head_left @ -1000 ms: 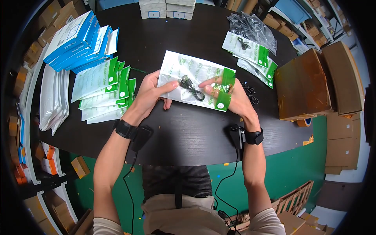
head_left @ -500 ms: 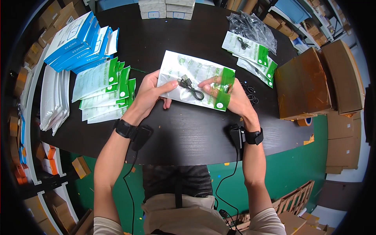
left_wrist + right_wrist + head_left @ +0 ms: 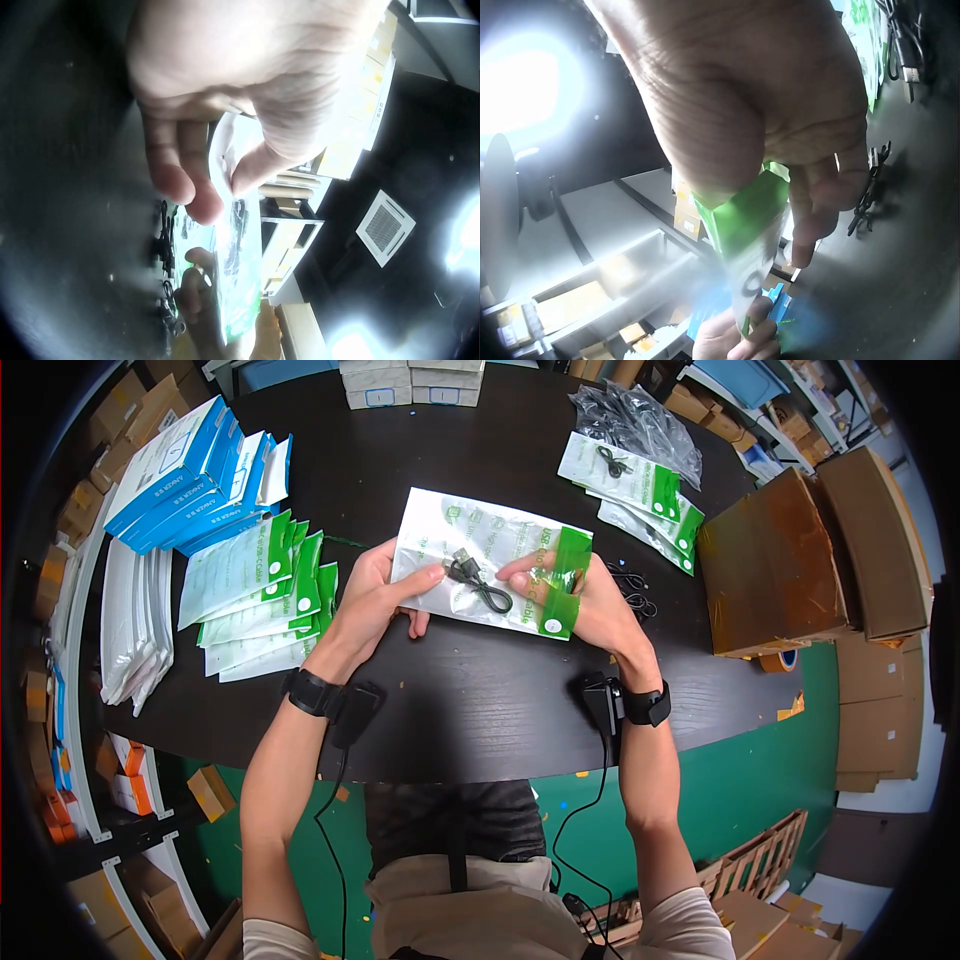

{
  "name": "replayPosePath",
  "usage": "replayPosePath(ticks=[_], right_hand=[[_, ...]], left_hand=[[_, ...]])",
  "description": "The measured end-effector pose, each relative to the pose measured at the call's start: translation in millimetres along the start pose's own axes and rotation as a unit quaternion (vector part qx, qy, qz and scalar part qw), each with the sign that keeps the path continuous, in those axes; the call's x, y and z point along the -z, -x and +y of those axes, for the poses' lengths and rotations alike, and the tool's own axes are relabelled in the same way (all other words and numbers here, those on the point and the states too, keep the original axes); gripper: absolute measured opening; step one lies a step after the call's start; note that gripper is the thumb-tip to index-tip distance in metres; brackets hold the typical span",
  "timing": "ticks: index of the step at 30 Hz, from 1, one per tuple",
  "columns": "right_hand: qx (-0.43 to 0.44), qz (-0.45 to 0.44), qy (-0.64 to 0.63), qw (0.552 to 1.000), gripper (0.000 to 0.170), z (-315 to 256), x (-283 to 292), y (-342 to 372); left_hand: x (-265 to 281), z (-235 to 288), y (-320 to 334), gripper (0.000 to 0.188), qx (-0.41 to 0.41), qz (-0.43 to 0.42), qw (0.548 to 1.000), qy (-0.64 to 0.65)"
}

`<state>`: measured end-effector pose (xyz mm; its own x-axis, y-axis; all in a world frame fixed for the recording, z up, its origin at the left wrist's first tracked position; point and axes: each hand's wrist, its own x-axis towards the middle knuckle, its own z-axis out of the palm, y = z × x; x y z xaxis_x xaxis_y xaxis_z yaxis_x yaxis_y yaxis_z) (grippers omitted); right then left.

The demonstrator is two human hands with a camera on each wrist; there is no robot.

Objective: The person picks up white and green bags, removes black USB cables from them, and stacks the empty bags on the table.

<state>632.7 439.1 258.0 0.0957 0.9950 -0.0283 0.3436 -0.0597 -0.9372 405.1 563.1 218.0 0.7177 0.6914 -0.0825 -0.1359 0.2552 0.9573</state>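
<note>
A clear-and-white plastic pouch point(image 3: 425, 540) with a green end band is held over the table between both hands. A coiled black USB cable point(image 3: 490, 593) shows through its front. My left hand point(image 3: 370, 605) pinches the pouch's left edge, thumb on the front and fingers behind. At the green end, my right hand point(image 3: 605, 615) grips the pouch; its thumb and a finger show around the clear plastic. In the right wrist view the green band point(image 3: 746, 214) passes between thumb and fingers.
Similar green-ended pouches point(image 3: 235, 575) lie stacked at left beside white flat packs point(image 3: 135, 620) and blue boxes point(image 3: 165, 470). More pouches point(image 3: 620, 475), grey plastic bags point(image 3: 640, 425) and loose black cables point(image 3: 635, 595) are at right, near a cardboard box point(image 3: 770, 560). White boxes point(image 3: 410, 382) stand at the back.
The head view has shifted slightly, so the table's contents sit a little further left. Both hands keep the same hold on the pouch.
</note>
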Motion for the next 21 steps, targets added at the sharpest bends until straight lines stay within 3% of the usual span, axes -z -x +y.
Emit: replayPosePath(ticks=[21], right_hand=[[0.037,-0.008,0.009,0.999,0.025,5.2,-0.3,0.2]], left_hand=[[-1.2,-0.3,0.0,0.027,0.006,0.012,1.000,-0.018]])
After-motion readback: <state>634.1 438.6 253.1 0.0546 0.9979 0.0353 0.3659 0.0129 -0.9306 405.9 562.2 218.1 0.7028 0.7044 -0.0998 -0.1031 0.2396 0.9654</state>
